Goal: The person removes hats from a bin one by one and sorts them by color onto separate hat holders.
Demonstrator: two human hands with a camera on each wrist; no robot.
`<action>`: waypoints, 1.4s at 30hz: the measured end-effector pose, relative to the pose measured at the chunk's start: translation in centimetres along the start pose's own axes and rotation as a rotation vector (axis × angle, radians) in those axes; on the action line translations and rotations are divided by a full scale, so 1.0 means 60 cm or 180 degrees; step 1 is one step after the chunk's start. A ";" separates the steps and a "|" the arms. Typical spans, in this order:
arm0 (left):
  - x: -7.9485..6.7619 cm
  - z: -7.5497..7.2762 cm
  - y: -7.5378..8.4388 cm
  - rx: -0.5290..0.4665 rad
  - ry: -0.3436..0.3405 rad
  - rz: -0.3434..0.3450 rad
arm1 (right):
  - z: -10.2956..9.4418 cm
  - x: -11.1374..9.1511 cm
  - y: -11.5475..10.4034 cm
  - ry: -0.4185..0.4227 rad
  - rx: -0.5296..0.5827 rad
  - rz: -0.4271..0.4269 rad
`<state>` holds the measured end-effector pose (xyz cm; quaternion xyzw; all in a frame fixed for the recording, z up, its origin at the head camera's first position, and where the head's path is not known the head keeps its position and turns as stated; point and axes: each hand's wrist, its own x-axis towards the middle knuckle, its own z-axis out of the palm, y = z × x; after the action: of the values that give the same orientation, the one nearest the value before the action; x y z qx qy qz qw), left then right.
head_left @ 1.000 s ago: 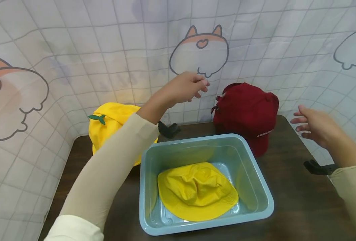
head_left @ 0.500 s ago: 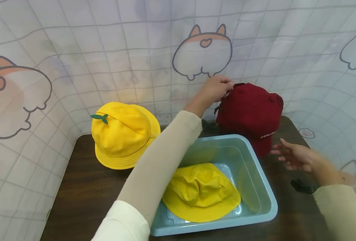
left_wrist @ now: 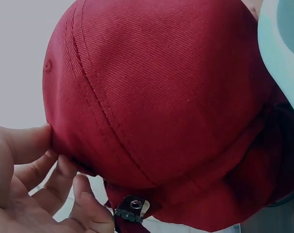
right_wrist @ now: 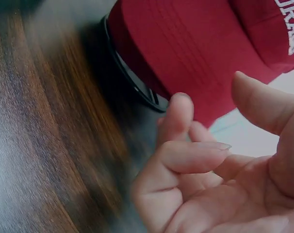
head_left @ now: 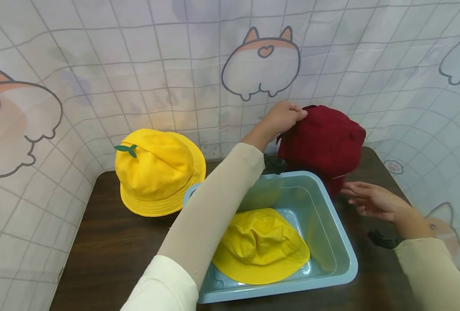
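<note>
1. Red cap (head_left: 325,144) lies at the tub's (head_left: 300,196) one o'clock, seen from the head.
2. Left hand (head_left: 282,119) pinches the cap's back; the cap sits at its four o'clock.
3. Right hand (head_left: 374,202) hangs half-spread, brim (right_wrist: 186,68) toward ten o'clock; contact unclear.

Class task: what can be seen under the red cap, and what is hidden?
Under the red cap, a dark curved rim shows in the right wrist view, with the wooden table beside it. The cap covers the rest, so what the rim belongs to cannot be told.
</note>
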<state>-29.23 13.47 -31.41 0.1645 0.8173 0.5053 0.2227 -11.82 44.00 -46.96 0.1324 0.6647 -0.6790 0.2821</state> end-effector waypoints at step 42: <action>0.010 0.010 -0.026 0.0339 0.0227 -0.0275 | 0.005 0.064 0.018 0.0392 -0.0177 0.0156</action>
<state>-29.50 13.55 -33.16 0.1226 0.8568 0.4567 0.2059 -14.22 42.94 -49.95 0.1823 0.6960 -0.6437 0.2607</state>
